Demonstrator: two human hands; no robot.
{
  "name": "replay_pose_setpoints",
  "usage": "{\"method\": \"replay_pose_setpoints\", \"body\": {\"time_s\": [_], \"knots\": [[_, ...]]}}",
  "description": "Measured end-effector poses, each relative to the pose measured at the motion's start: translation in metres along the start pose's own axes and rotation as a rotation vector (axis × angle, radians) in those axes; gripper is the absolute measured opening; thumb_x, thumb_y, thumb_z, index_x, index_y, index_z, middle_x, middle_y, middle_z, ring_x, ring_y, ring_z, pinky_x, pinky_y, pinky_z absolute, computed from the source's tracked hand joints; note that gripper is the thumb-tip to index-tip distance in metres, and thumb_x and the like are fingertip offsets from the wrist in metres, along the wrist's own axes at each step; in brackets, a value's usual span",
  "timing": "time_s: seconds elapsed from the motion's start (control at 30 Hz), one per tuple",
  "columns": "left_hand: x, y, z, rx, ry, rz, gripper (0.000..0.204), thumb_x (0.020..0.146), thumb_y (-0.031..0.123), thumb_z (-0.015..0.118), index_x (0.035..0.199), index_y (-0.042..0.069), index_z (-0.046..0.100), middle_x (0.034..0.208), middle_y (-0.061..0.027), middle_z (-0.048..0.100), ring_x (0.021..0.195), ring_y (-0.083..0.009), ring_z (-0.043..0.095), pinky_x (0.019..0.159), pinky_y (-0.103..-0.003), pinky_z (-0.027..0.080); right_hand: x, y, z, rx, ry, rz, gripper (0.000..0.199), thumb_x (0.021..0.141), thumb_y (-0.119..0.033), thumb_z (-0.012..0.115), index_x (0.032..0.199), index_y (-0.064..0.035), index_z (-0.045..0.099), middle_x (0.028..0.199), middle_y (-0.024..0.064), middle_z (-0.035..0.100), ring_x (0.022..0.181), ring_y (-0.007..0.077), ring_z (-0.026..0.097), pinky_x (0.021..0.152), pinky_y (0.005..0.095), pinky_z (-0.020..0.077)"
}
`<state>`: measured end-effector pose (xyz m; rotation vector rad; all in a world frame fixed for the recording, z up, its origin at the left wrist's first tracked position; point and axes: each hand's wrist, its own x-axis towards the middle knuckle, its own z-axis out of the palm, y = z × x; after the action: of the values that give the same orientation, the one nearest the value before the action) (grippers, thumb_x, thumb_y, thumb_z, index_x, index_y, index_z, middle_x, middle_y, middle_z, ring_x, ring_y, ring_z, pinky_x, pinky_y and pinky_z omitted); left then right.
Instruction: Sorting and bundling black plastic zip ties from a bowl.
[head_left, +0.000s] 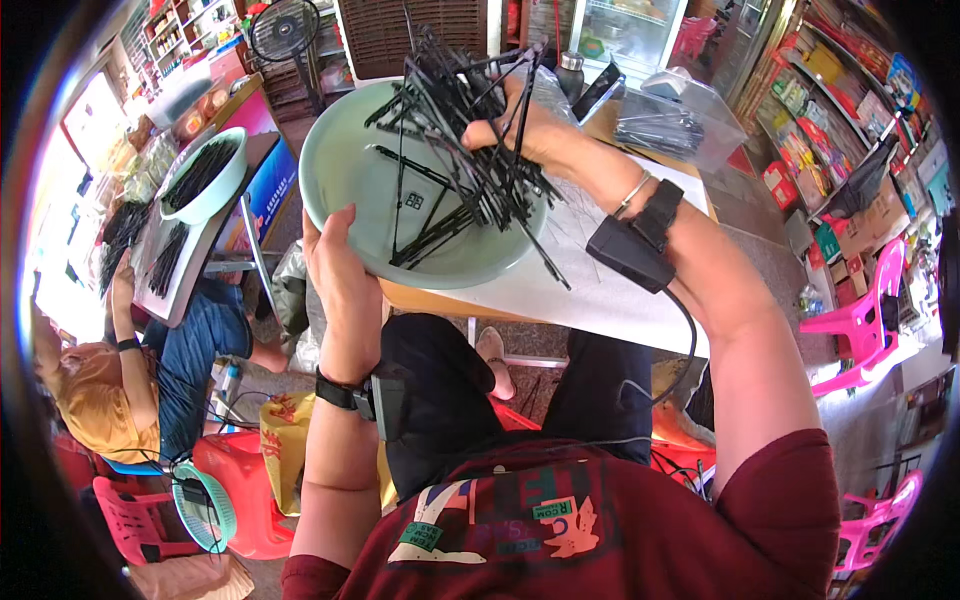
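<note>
A pale green round basin is tipped toward me above the front of the white-topped table. My left hand grips its near-left rim, thumb inside and fingers along the outer wall. Over the basin's right side, my right hand closes around a thick, tangled bunch of thin black strips, which look like plastic; their exact kind cannot be made out. The bunch fans out in several directions, some ends hanging past the rim. A few loose black strips lie on the basin's bottom.
Behind my right hand stand a clear plastic box with bundled thin pieces and a dark flask. To the left, a person handles black strips beside another green basin. Pink chairs and a red stool stand around.
</note>
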<state>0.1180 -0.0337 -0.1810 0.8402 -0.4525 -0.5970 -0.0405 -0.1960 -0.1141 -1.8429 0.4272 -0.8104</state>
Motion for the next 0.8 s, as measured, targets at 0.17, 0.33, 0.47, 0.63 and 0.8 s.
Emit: {"method": "replay_pose_setpoints", "body": {"time_s": [0.17,0.33,0.47,0.63,0.8], "knots": [[0.002,0.011,-0.010,0.032,-0.033,0.076,0.048,0.081,0.001,0.048,0.129,-0.001,0.043,0.116,-0.0147,0.055,0.104,-0.0255,0.057,0.088,-0.035,0.048,0.000,-0.005,-0.027,-0.012,0.088,0.060,0.064,0.062,-0.015,0.077,0.113,0.0042,0.044,0.091,0.0083,0.061,0.080,0.0166,0.061,0.071,0.0294,0.0515],[0.007,0.016,-0.022,0.046,0.025,0.114,0.043,0.082,0.005,0.050,0.124,-0.003,0.047,0.114,-0.0143,0.057,0.101,-0.0239,0.058,0.087,-0.033,0.046,0.006,0.037,-0.056,0.066,0.175,-0.042,0.039,0.063,-0.011,0.075,0.096,0.0027,0.060,0.083,0.0059,0.062,0.071,0.0140,0.059,0.065,0.0284,0.0509],[0.008,0.016,-0.029,0.050,0.028,0.133,0.043,0.083,0.005,0.051,0.125,-0.003,0.046,0.115,-0.0151,0.056,0.101,-0.0244,0.058,0.088,-0.033,0.046,0.012,0.097,-0.075,0.084,0.279,0.128,0.062,0.064,-0.008,0.075,0.115,0.0062,0.042,0.087,0.0064,0.061,0.074,0.0149,0.060,0.069,0.0294,0.0510],[0.006,0.022,-0.028,0.069,0.068,0.153,0.045,0.083,0.004,0.050,0.127,-0.002,0.044,0.114,-0.0154,0.056,0.100,-0.0261,0.058,0.086,-0.035,0.048,-0.003,0.151,-0.076,-0.266,0.215,0.125,0.091,0.064,-0.023,0.077,0.128,0.0073,0.020,0.108,0.0168,0.057,0.093,0.0225,0.059,0.085,0.0319,0.0463],[0.007,0.022,-0.030,0.081,0.092,0.187,0.046,0.081,0.003,0.049,0.127,-0.001,0.044,0.113,-0.0161,0.056,0.099,-0.0265,0.059,0.082,-0.036,0.050,-0.026,0.144,-0.050,-0.564,0.268,0.372,0.115,0.068,-0.048,0.069,0.136,0.0107,-0.004,0.125,0.0292,0.048,0.111,0.0352,0.055,0.091,0.0360,0.0435]]}}
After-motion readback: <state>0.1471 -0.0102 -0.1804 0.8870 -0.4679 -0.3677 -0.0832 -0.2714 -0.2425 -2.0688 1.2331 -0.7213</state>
